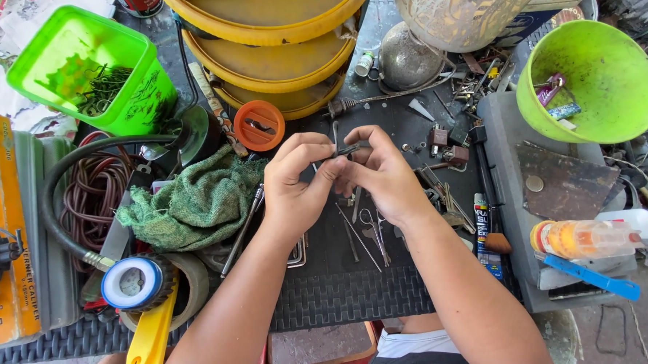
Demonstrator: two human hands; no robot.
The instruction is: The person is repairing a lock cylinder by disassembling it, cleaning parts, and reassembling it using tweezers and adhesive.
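Above the black mat (348,299) | left hand (298,184), right hand (382,174) | both grips pinching small metal part (349,150)

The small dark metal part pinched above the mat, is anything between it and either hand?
Nothing visible stands in the way. The left hand and right hand both pinch the small dark metal part directly at their fingertips, above the black mat. The green cloth lies off to the left, clear of both hands.
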